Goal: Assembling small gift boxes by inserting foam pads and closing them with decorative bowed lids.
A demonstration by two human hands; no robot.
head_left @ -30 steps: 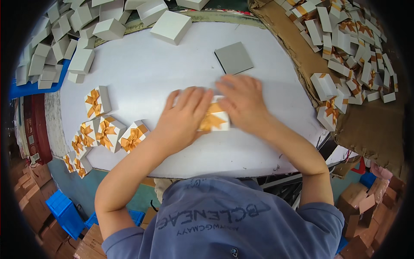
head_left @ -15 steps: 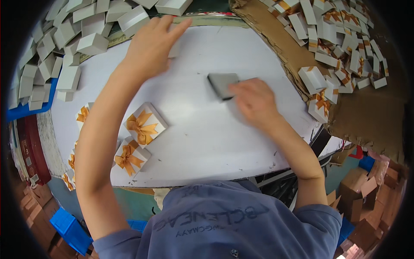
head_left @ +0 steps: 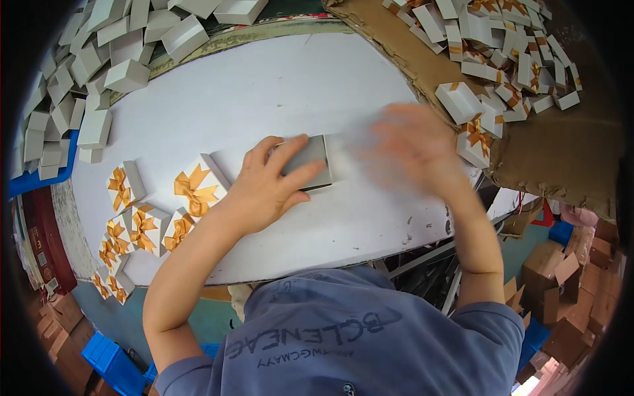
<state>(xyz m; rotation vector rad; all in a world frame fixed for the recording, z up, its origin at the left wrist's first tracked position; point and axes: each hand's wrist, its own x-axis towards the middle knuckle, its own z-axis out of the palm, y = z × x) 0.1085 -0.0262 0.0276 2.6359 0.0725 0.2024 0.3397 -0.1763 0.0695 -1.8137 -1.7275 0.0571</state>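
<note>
My left hand [head_left: 271, 188] lies over a small white box [head_left: 329, 165] near the middle of the table, holding it with the fingers spread across its top. A dark grey pad [head_left: 314, 157] fills the box's opening, partly covered by the fingers. My right hand [head_left: 416, 148], smeared by motion, is to the right of the box and apart from it. Its fingers cannot be made out. Several white gift boxes with golden ribbon bows stand by my left forearm, including a larger bowed box [head_left: 212, 175].
Plain white boxes [head_left: 127, 76] are heaped at the far left, by a blue bin [head_left: 69, 155]. Far right, ribboned box parts [head_left: 522, 66] pile up on brown cardboard [head_left: 541, 162]. The white tabletop [head_left: 277, 105] lies between. Cartons [head_left: 545, 274] and a blue crate [head_left: 112, 363] stand below.
My left hand has come nearer from the far side and now rests on a white box. The grey pad has gone from my right hand into that box; my right hand has drawn slightly rightward.
</note>
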